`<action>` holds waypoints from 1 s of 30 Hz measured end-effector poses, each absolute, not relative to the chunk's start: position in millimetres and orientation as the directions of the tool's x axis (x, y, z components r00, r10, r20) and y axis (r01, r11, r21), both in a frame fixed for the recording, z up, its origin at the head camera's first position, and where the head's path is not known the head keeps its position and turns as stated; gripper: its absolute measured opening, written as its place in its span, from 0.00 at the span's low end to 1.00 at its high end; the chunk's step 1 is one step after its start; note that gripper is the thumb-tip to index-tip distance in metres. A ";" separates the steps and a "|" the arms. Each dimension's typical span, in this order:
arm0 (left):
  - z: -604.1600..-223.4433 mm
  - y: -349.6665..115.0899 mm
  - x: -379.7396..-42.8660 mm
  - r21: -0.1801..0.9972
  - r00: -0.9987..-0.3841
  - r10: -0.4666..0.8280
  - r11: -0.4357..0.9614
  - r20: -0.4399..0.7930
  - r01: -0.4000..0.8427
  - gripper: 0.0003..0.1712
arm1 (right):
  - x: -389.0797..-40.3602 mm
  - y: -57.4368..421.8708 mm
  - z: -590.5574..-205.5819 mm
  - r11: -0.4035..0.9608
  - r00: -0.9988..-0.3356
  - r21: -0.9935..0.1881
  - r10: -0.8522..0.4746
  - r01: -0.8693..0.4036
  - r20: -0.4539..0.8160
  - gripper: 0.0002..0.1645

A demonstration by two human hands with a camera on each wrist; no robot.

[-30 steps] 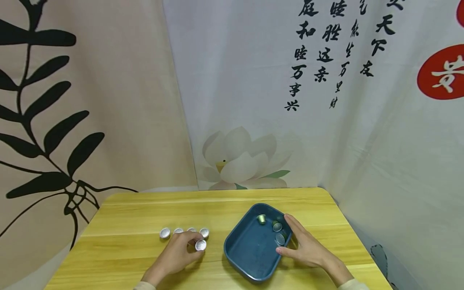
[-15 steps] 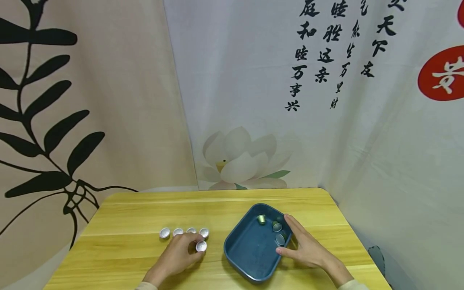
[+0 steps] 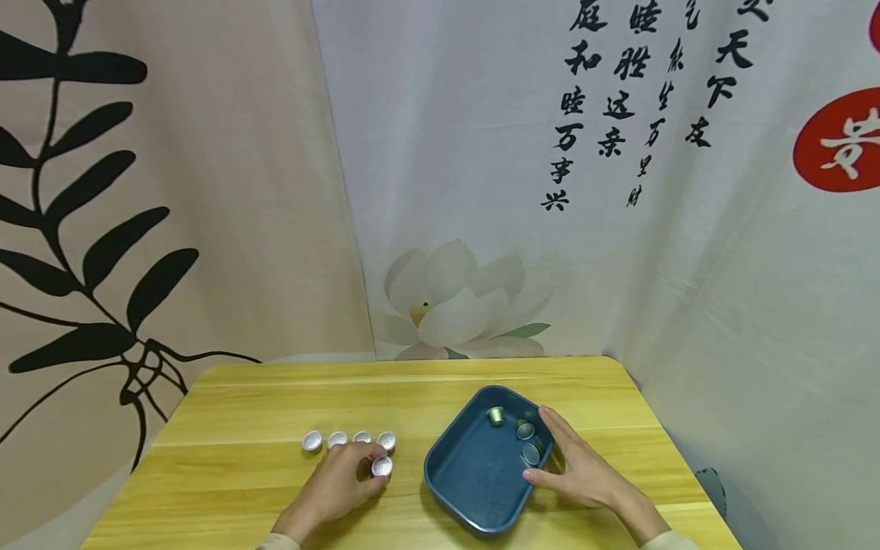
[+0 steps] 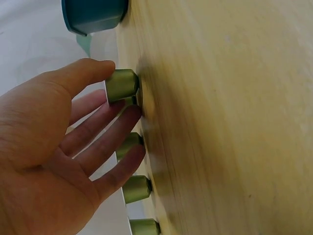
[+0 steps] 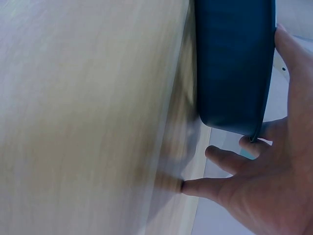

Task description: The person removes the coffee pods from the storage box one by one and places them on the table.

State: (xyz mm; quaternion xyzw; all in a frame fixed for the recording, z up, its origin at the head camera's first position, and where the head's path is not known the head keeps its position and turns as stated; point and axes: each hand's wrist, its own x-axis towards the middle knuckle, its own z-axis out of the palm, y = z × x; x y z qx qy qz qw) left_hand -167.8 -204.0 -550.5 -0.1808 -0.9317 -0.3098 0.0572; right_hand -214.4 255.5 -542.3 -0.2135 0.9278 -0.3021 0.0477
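My left hand pinches a green coffee capsule between thumb and fingertips, its silver foil lid facing up. Whether the capsule's base touches the table, I cannot tell. Just behind that hand, several more coffee capsules stand foil-up in a row, some partly covered by the fingers. My right hand holds the right side of a dark blue tray, thumb and forefinger at its rim, the other fingers spread below. Inside the tray, three capsules lie toward the back and right.
Both hands work over a yellow wood-grain table. Its back edge meets a hanging printed cloth with a flower and dark writing. The tray sits at an angle, a short stretch of tabletop lying between it and the capsule row.
Between one second and half a second ago, my left hand and its capsule shifted very slightly right. The right hand and the tray stay in place.
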 end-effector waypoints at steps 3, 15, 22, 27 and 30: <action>-550.6 -204.3 -167.5 0.560 -0.929 0.302 0.741 0.215 0.370 0.13 | -214.8 255.5 -543.1 0.726 -0.903 -0.581 -0.427 -0.369 0.039 0.71; -549.1 -205.6 -166.1 0.562 -0.938 0.287 0.751 0.196 0.347 0.15 | -216.1 255.7 -544.0 0.725 -0.903 -0.584 -0.429 -0.365 0.032 0.72; -540.7 -210.0 -160.5 0.562 -0.950 0.271 0.766 0.156 0.311 0.21 | -215.7 255.0 -543.7 0.728 -0.903 -0.575 -0.428 -0.374 0.046 0.72; -532.8 -214.7 -155.6 0.567 -0.951 0.264 0.764 0.158 0.307 0.22 | -215.3 254.6 -542.5 0.724 -0.903 -0.580 -0.427 -0.374 0.049 0.72; -528.8 -217.0 -152.2 0.573 -0.957 0.245 0.768 0.153 0.288 0.24 | -214.8 254.4 -542.5 0.724 -0.902 -0.579 -0.428 -0.375 0.050 0.72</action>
